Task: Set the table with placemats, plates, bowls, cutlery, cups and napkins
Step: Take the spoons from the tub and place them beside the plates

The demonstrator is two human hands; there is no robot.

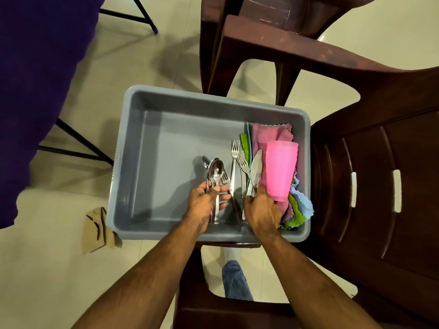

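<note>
Left hand (206,202) round spoons (215,170); right hand (261,211) round knives (255,169).

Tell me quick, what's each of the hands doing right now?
Left hand: closed on a bunch of spoons over the grey tub.
Right hand: closed on the knives, beside the pink cups.

In the tub (152,138) — cups (281,172) on napkins (268,135), right; cutlery (235,162) left.
</note>
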